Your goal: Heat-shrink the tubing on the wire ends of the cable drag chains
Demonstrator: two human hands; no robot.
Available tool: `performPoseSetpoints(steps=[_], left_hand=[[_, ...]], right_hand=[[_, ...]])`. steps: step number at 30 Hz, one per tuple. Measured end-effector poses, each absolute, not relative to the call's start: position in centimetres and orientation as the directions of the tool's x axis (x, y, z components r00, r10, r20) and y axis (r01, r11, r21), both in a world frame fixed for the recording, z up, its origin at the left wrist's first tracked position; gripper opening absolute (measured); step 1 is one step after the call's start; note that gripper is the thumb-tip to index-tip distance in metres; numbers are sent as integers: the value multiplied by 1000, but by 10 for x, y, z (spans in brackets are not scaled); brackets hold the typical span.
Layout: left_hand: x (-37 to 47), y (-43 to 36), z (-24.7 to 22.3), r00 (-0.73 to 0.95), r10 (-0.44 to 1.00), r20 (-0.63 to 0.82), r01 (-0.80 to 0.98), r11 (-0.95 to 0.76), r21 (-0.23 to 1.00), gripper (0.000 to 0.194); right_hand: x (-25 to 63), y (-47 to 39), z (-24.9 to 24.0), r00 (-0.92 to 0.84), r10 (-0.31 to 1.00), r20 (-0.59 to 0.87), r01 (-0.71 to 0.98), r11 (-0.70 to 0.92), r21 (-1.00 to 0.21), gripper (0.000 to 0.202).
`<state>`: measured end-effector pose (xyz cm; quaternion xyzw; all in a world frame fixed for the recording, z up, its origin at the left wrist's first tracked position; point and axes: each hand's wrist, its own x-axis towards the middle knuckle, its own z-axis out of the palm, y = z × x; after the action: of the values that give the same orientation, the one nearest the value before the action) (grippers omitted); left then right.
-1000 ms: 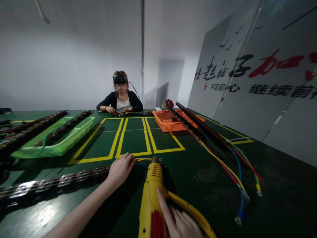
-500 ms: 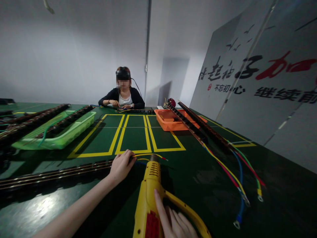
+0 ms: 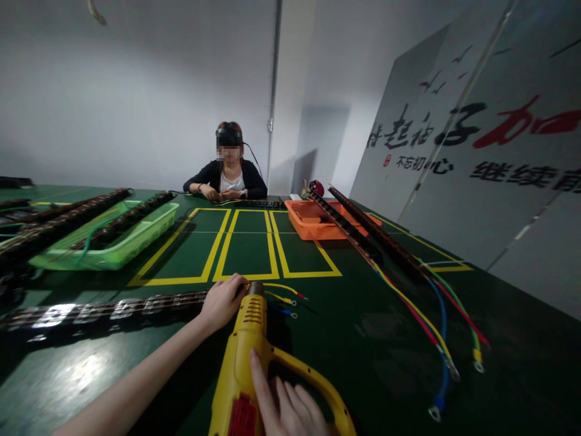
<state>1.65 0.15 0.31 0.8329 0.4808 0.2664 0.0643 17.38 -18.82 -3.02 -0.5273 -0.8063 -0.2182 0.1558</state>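
Observation:
My right hand [image 3: 290, 402] is wrapped round the grip of a yellow heat gun [image 3: 242, 354], index finger stretched along its body. The gun's metal nozzle [image 3: 256, 288] points away from me, close beside the fingertips of my left hand [image 3: 223, 303]. My left hand is closed on the wires where they leave a long dark segmented strip [image 3: 136, 309] that lies to the left. Past the nozzle, thin yellow wires [image 3: 279, 287] and a blue lead [image 3: 285, 312] with metal terminals stick out to the right. The nozzle hides part of them.
Two similar strips [image 3: 385, 233] with coloured leads lean on an orange basket [image 3: 313, 229] at the right. A green basket [image 3: 113, 259] with more strips stands left. Across the green table, marked with yellow tape [image 3: 275, 245], sits a person [image 3: 229, 169] wearing a headset.
The heat gun has swung left, bringing its nozzle from over the wires to beside my left fingertips. The strip now shows shiny faces, and more wire terminals are uncovered.

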Motion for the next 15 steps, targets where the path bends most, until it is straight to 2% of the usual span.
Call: performPoseSetpoints(steps=[7, 11, 15], left_hand=[[15, -3, 3, 400, 825, 399, 759, -542, 361, 20], [16, -5, 2, 384, 814, 437, 753, -550, 363, 18], [16, -7, 4, 380, 812, 444, 726, -559, 401, 22]], right_hand=[[183, -186, -16, -445, 788, 426, 895, 408, 179, 92], [196, -186, -10, -431, 828, 359, 900, 423, 106, 104], [209, -189, 3, -359, 887, 290, 926, 376, -6, 106]])
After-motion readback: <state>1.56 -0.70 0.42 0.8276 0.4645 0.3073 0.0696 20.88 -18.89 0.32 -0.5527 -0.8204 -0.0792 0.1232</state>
